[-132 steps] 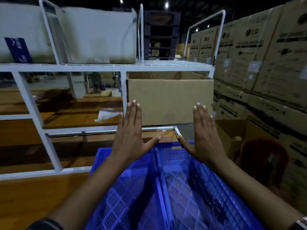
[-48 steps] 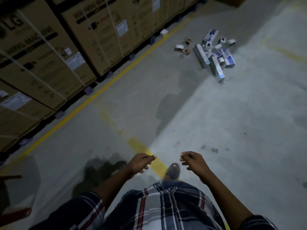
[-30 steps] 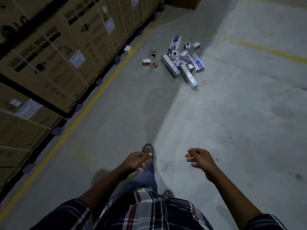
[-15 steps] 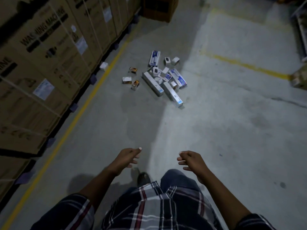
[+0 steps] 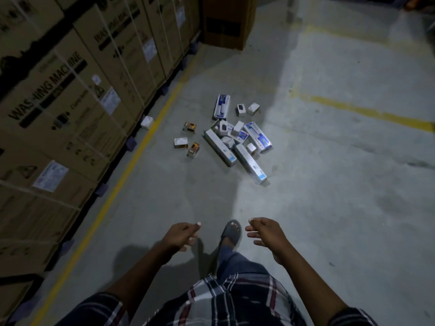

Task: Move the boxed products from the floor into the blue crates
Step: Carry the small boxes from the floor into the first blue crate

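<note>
A pile of boxed products (image 5: 237, 137) lies on the concrete floor ahead: several long white-and-blue cartons and small white boxes. Three small boxes (image 5: 187, 140) with orange marks lie just left of the pile, and one white box (image 5: 147, 122) sits by the yellow line. My left hand (image 5: 181, 235) and my right hand (image 5: 264, 232) hang low in front of me, fingers loosely curled, holding nothing, well short of the pile. No blue crate is in view.
Stacked washing-machine cartons (image 5: 66, 95) wall off the left side behind a yellow floor line (image 5: 122, 175). A brown carton (image 5: 226, 22) stands at the far end. My sandalled foot (image 5: 231, 232) is forward between my hands. Open concrete spreads to the right.
I have turned away from the blue crates and walked along the floor toward the pile, which now lies closer and lower in view. Both hands stay empty.
</note>
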### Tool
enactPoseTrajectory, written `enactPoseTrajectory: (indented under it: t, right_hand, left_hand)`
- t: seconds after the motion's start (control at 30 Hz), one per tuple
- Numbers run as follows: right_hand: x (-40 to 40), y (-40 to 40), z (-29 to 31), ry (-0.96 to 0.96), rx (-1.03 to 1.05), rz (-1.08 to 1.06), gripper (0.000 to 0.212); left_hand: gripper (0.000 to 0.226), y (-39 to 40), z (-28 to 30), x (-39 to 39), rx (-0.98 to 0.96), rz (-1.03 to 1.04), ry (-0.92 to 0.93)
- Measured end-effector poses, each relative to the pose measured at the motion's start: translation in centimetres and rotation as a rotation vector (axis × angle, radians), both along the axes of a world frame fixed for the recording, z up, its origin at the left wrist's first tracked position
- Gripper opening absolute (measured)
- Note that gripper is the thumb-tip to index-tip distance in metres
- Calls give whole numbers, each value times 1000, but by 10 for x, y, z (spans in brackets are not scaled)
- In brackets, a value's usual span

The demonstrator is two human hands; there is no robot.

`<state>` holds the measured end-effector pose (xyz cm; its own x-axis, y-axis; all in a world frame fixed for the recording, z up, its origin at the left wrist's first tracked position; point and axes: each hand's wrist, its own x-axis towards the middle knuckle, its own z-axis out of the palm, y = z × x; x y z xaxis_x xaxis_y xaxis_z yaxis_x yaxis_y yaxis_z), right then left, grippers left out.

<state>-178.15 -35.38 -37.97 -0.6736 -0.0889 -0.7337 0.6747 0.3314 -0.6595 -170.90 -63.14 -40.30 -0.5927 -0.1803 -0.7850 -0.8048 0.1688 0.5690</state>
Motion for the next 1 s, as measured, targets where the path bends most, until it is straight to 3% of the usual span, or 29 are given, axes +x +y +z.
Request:
enactPoseTrajectory:
  t: [0.47,0.67,1.0]
  right_hand:
    - [-283,-19,-9,5,11,5,18]
    - [-349,-62,-18,-35,1,-38,19]
    - [-430,-179,-28,-29,123,14,20]
  left_hand:
    - [39,-19,24,-264,-23,66,104]
    - [37,-51,19,-326,4,85,150]
    - [48,-171,-28,-426,42,89,1]
